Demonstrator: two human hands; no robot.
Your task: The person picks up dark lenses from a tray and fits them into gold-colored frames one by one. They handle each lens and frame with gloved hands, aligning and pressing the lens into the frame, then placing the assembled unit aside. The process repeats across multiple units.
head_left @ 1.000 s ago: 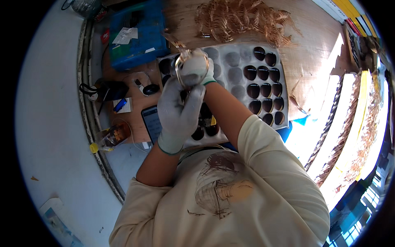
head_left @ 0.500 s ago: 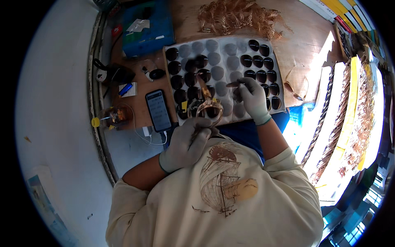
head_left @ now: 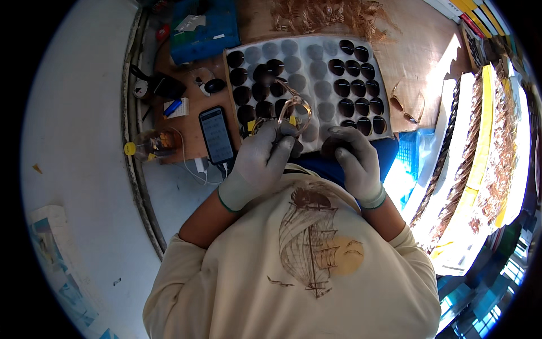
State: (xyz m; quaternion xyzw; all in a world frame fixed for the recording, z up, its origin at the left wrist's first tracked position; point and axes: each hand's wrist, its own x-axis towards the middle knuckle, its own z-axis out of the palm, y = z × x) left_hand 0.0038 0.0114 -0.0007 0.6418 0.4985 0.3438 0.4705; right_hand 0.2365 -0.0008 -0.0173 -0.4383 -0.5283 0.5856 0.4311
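My left hand (head_left: 255,161), in a pale glove, is closed on a translucent light-brown eyeglass frame (head_left: 308,107). One rim stands up above the fingers, over the near part of the tray, and the rest is partly covered by the hand. My right hand (head_left: 361,164), also gloved, pinches a dark sunglass lens (head_left: 328,148) at the tray's near edge, to the right of the frame. The lens and the frame are apart. Beyond both hands lies a white tray (head_left: 306,53) with rows of dark lenses (head_left: 352,68) and several vacant round hollows.
A phone (head_left: 215,135) with a cable lies left of the tray, near a bottle with a yellow cap (head_left: 130,148). A blue box (head_left: 206,42) and a pile of brown frames (head_left: 333,17) are farther back. Finished-looking sunglasses (head_left: 407,117) and long boxes of frame parts (head_left: 471,164) stand right.
My right hand has drawn back from over the tray toward my body, bringing the lens nearer the frame. The frame in my left hand has turned and risen slightly. The whole view has shifted a little.
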